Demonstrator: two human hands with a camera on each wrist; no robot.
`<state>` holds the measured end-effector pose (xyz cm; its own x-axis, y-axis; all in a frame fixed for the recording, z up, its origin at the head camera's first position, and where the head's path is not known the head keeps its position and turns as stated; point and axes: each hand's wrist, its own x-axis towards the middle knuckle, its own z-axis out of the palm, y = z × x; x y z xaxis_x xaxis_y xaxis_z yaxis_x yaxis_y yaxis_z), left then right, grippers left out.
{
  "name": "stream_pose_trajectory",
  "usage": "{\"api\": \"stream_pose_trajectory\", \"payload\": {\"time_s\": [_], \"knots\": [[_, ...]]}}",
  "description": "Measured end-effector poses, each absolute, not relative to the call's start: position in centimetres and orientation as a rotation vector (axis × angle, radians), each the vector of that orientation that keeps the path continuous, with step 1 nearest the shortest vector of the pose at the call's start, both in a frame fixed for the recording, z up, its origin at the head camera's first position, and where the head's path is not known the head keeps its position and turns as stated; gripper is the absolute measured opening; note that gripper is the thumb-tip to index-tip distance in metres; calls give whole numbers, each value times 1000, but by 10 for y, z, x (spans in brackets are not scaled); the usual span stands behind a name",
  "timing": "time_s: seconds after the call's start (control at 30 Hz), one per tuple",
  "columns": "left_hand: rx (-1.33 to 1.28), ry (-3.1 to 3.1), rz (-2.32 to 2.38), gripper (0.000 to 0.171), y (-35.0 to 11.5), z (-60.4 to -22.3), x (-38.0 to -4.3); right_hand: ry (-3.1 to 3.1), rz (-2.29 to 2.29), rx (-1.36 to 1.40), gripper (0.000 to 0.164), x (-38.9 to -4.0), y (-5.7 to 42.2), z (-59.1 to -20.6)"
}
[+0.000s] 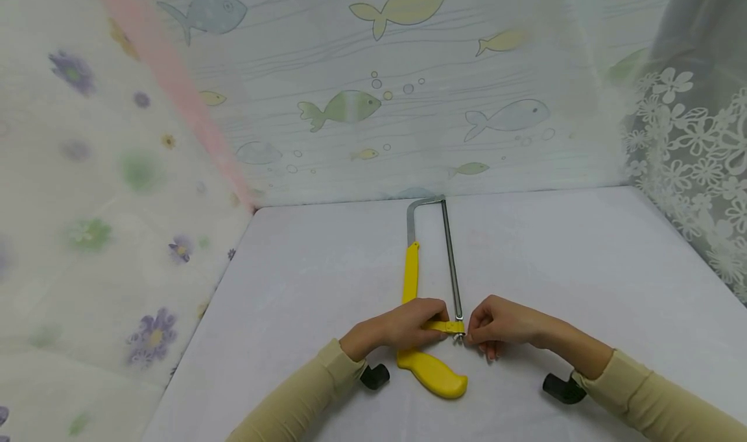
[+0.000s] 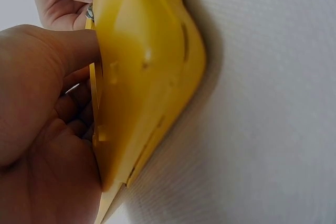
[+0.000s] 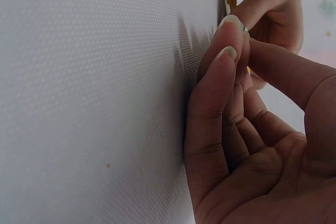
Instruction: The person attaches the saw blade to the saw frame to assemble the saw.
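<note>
A hacksaw (image 1: 411, 270) with a yellow handle (image 2: 147, 61) lies on the white table, its handle toward me. Its blade side (image 1: 450, 260) runs along the right and its silver bow curves at the far end. My left hand (image 1: 411, 324) grips the yellow frame just above the handle, thumb and fingers around the short yellow arm (image 1: 452, 327). A small silver wing nut (image 1: 458, 339) sticks out below that arm. My right hand (image 1: 504, 322) has its fingers curled, thumb and fingertips (image 3: 226, 53) pinching at the wing nut, which they mostly hide in the right wrist view.
A white cloth covers the table (image 1: 315, 254). Behind it hangs a curtain (image 1: 408, 59) printed with fish; a flowered sheet (image 1: 117, 221) is at the left and a lace curtain (image 1: 700, 150) at the right. Dark wrist cameras (image 1: 563, 389) sit beneath both sleeves.
</note>
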<state>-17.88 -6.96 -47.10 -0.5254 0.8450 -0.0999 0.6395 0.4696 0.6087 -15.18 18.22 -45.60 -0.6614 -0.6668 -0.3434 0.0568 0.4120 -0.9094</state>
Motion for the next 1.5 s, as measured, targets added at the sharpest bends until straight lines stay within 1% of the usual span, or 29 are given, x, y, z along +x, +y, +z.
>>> {"api": "stream_pose_trajectory", "payload": {"time_s": [0.63,0.77,1.0,1.13,1.3,1.5], "knots": [[1244,2335,718,9,-69,-471,-179,1947,-1265,-540,15,-153,181,-453],[1238,2328,724,9,-69,-472,-179,1944,-1252,-528,19,-154,180,-455],[1236,2321,736,9,-70,-472,-179,1993,-1215,-477,33,-154,177,-456],[1240,2328,729,10,-70,-472,-179,2006,-1206,-467,36,-153,174,-454],[1240,2329,732,9,-70,-473,-179,2009,-1207,-468,35,-152,172,-452],[1229,2334,732,10,-70,-472,-179,2002,-1210,-442,30,-152,171,-449]]}}
